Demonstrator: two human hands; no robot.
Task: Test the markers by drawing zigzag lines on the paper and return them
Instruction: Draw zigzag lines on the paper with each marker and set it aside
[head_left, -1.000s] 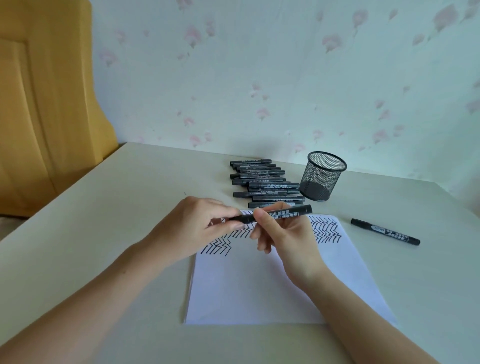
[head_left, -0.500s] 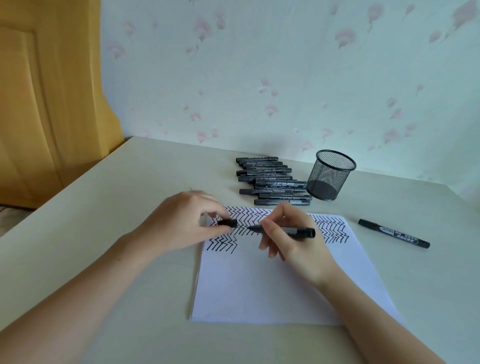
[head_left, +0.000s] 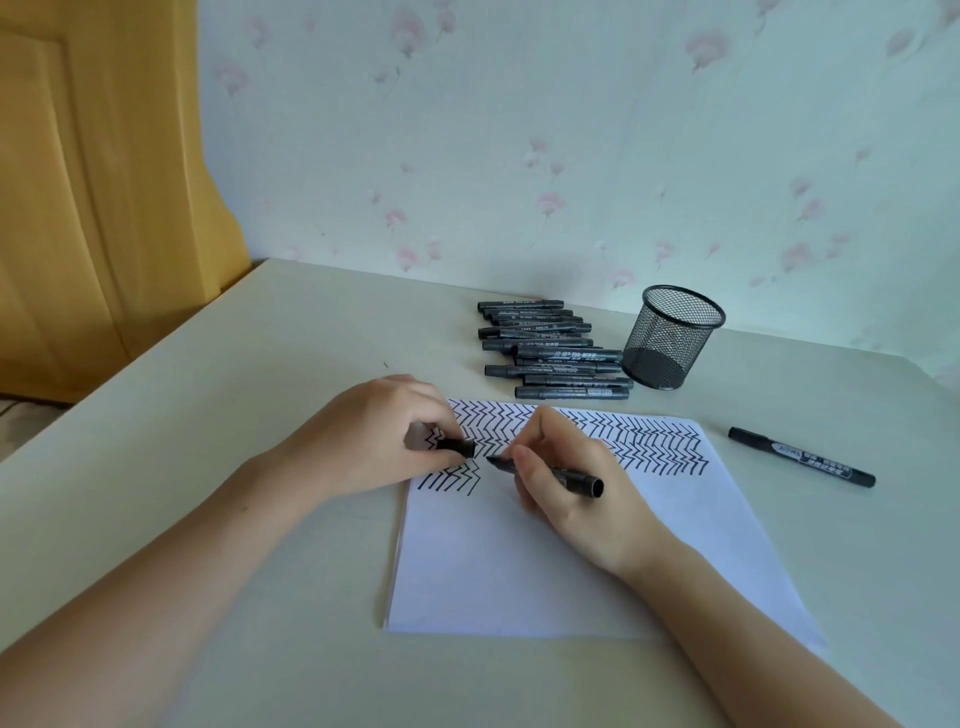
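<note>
While uncapped: marker (head_left: 550, 472) pinched in right hand (head_left: 582, 483).
Left hand (head_left: 374, 436): pinches cap (head_left: 456, 447).
Risk: nib at nine o'clock smudges wet zigzags on paper (head_left: 519, 561).

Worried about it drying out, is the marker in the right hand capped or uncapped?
Uncapped: the marker shows a bare tip, and the left hand pinches the separate cap.

Home (floral wallpaper (head_left: 571, 156), wooden door (head_left: 78, 208))

The paper (head_left: 519, 561) lies before you on the table (head_left: 208, 415). Behind it lies the marker stack (head_left: 550, 353), with the mesh cup (head_left: 670, 338) to its right. A single marker (head_left: 802, 457) lies right of the paper.
</note>
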